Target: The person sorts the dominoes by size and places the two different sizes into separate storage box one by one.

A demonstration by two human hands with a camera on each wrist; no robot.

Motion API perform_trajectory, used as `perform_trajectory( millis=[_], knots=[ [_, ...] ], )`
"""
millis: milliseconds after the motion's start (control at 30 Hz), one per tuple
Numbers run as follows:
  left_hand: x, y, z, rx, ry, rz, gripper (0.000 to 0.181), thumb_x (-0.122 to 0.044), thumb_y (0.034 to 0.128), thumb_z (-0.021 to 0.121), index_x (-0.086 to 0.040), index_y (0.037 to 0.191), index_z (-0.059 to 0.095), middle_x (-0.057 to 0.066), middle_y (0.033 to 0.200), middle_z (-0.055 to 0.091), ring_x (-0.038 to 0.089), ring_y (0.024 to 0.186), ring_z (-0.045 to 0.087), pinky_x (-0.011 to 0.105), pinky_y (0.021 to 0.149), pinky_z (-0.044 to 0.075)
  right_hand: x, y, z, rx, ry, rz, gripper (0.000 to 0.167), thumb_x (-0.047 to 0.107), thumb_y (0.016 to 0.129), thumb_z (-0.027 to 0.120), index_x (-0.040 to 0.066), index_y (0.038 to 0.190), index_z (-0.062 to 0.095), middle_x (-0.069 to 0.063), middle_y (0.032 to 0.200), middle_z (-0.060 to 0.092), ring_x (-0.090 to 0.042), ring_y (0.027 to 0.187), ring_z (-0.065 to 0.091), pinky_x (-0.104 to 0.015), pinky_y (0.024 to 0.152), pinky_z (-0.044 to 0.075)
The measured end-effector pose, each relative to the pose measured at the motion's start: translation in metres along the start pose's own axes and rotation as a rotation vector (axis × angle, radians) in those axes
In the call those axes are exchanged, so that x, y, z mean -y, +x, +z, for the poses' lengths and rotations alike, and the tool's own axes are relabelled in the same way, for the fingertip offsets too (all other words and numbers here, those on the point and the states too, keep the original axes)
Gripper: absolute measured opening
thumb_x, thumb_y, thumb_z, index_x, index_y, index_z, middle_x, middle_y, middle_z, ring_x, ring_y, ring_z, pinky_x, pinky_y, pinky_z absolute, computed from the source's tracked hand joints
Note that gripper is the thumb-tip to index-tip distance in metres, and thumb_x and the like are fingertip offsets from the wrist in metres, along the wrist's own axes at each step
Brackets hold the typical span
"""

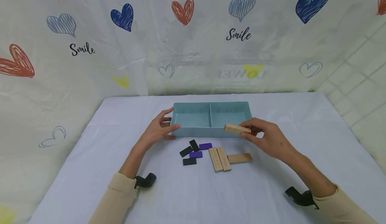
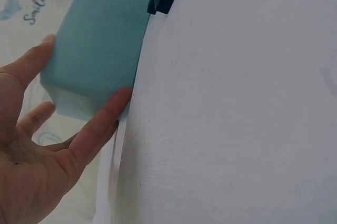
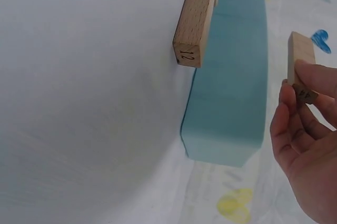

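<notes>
- The right wrist view alone shows block ends: the crosswise block (image 3: pixel 192 29) reads 12, while the held block (image 1: pixel 234 129) seems to read 44, though its print is small and shaded.
- The right hand (image 1: pixel 269 138) pinches that held block between thumb and fingers, its grip closed to the block's width; in the head view the block overlaps the tray's near wall, right of the divider (image 1: pixel 210 115).
- The left hand (image 1: pixel 156 128) has its grip spread wide round the left end of the blue tray (image 1: pixel 193 132); the left wrist view shows fingertips against its walls.
- Only the head view shows both tray compartments.
- Near the tray, on the surface (image 1: pixel 256 190), lie three black tiles (image 1: pixel 189 161), two purple tiles (image 1: pixel 196 154) and, right of them, two side-by-side blocks (image 1: pixel 215 160).
- The right hand covers the tray's near right corner in the head view.
</notes>
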State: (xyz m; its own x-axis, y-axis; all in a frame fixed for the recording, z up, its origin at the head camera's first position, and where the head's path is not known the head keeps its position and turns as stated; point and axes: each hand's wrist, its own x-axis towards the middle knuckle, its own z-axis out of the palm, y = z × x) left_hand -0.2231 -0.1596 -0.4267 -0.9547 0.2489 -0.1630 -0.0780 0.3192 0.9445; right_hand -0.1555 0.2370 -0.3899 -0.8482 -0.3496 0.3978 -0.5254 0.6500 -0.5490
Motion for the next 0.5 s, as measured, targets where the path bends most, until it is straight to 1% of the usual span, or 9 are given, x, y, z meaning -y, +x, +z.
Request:
perform_trajectory(
  millis=[267, 500],
  knots=[
    [0.0005, 0.0003, -0.0001, 0.006, -0.015, 0.005, 0.09, -0.037, 0.0892, 0.084, -0.036, 0.163, 0.032, 0.018, 0.16, 0.043, 0.04, 0.145, 0.05, 0.047, 0.086, 0.066, -0.0026, 0.0038, -0.0022, -0.05, 0.008, -0.006, 0.032, 0.002, 0.085, 0.084, 0.015, 0.113, 0.074, 0.007, 0.093, 0.071, -0.002, 0.078, 0.06, -0.012, 0.071, 0.054],
    [0.0014, 0.0013, -0.0011, 0.01, -0.039, 0.003, 0.091, -0.036, 0.0885, 0.085, -0.035, 0.163, 0.032, 0.018, 0.161, 0.042, 0.039, 0.146, 0.048, 0.047, 0.086, 0.066, -0.0049, 0.0068, -0.0012, -0.055, 0.028, 0.044, 0.026, 0.01, 0.09, 0.081, 0.017, 0.115, 0.074, 0.004, 0.094, 0.072, -0.003, 0.078, 0.061, -0.013, 0.069, 0.052]
  ],
)
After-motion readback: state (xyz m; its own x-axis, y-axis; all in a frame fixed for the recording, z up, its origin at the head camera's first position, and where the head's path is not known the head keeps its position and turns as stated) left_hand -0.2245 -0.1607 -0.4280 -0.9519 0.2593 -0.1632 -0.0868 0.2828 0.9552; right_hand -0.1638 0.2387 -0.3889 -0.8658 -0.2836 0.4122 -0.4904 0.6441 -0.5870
